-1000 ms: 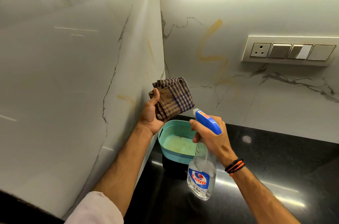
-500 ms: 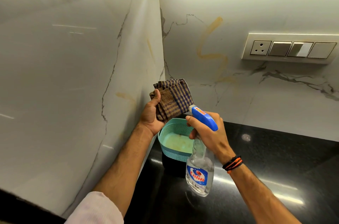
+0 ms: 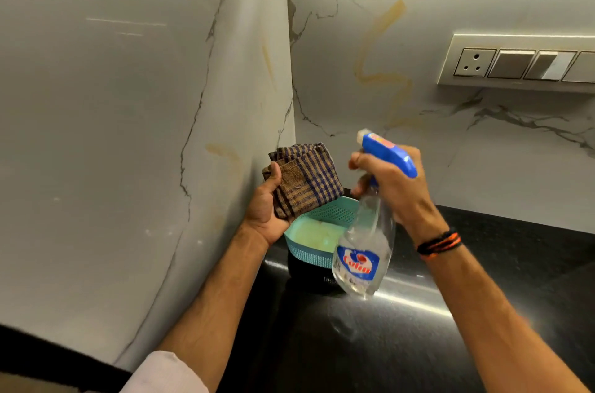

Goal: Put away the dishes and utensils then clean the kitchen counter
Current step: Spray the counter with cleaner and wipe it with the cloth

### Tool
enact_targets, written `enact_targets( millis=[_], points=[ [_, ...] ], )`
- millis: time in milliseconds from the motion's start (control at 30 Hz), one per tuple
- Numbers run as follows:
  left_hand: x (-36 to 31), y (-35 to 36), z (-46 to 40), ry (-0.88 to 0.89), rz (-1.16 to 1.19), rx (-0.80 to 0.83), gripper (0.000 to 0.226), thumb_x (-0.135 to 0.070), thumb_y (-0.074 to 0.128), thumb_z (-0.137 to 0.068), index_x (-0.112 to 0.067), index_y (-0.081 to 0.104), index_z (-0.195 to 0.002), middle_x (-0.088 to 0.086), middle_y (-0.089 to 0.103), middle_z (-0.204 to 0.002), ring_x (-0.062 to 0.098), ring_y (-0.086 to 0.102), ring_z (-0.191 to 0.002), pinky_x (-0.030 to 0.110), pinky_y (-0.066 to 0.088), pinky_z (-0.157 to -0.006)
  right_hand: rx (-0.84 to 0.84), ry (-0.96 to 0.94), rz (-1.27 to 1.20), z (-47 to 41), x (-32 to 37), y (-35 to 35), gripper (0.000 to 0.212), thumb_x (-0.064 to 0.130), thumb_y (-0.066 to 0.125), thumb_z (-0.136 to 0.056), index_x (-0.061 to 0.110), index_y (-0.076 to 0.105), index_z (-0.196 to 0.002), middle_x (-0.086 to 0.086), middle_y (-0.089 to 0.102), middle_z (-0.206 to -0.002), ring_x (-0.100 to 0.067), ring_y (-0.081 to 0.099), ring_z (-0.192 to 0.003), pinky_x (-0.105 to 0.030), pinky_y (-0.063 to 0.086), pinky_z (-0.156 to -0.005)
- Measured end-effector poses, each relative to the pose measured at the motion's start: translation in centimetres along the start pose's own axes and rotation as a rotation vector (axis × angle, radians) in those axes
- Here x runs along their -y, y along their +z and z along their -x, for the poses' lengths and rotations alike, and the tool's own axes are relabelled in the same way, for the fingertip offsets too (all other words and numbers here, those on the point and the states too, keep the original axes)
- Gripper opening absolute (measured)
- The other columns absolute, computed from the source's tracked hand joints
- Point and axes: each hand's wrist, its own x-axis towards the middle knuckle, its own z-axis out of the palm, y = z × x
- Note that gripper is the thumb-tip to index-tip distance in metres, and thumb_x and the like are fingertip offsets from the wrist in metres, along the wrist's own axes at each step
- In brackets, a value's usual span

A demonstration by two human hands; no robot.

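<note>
My left hand (image 3: pixel 265 210) holds a folded brown and blue checked cloth (image 3: pixel 306 178) up in the corner, thumb over its near edge. My right hand (image 3: pixel 394 185) grips the neck of a clear spray bottle (image 3: pixel 365 251) with a blue trigger head (image 3: pixel 388 152), nozzle pointing up and left toward the marble walls. The bottle hangs tilted over the black counter (image 3: pixel 418 338). A teal perforated basket (image 3: pixel 317 233) sits in the counter's corner, below both hands.
White marble walls meet at a corner (image 3: pixel 289 70), with yellowish streaks on the back wall (image 3: pixel 380 70). A socket and switch panel (image 3: pixel 521 64) is mounted at the right. The counter reflects a strip of light.
My right hand has lifted the spray bottle higher and tipped its nozzle more upward. The view has dipped, hiding the overhead cabinet. My left hand keeps the cloth in place.
</note>
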Motion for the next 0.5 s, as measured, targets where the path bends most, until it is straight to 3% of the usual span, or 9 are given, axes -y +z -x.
enact_targets(
  millis=[100,267,400,500],
  points=[
    [1.0,-0.9,0.8,0.012,0.009,-0.053,0.051,-0.047,0.044,-0.096,-0.011,0.057,-0.13,0.014,0.067,-0.122,0.032,0.062,-0.114,0.044,0.059,-0.085,-0.059,-0.063,0.078,-2.0,1.4,0.5,0.024,0.02,0.067,-0.082,-0.003,0.065,-0.077,-0.029,0.066,-0.077,-0.025,0.064,-0.048,-0.048,0.057,-0.056],
    [3.4,-3.1,3.0,0.071,0.096,-0.162,0.058,-0.047,0.052,-0.083,-0.012,0.059,-0.128,0.009,0.071,-0.114,0.027,0.066,-0.105,0.04,0.057,-0.086,-0.26,-0.075,0.206,-5.2,0.2,3.5,0.023,0.022,0.069,-0.083,0.009,0.06,-0.066,-0.012,0.062,-0.059,-0.027,0.069,-0.054,-0.025,0.049,-0.049],
    [4.6,-4.5,4.3,0.077,0.199,-0.202,0.05,-0.044,0.065,-0.07,-0.013,0.068,-0.109,0.009,0.075,-0.104,0.024,0.073,-0.091,0.04,0.06,-0.08,-0.288,-0.049,0.304,-6.8,-3.1,6.9,0.018,0.025,0.072,-0.082,0.009,0.064,-0.082,-0.005,0.064,-0.072,-0.017,0.06,-0.062,-0.019,0.047,-0.056],
    [5.6,-5.4,4.7,0.028,0.224,-0.245,0.048,-0.044,0.06,-0.078,-0.013,0.065,-0.114,0.009,0.074,-0.104,0.024,0.073,-0.09,0.037,0.059,-0.077,-0.228,0.014,0.332,-7.4,-6.2,9.1,0.029,0.027,0.074,-0.082,0.006,0.059,-0.096,-0.005,0.056,-0.085,-0.015,0.05,-0.072,-0.028,0.049,-0.07]
  ],
)
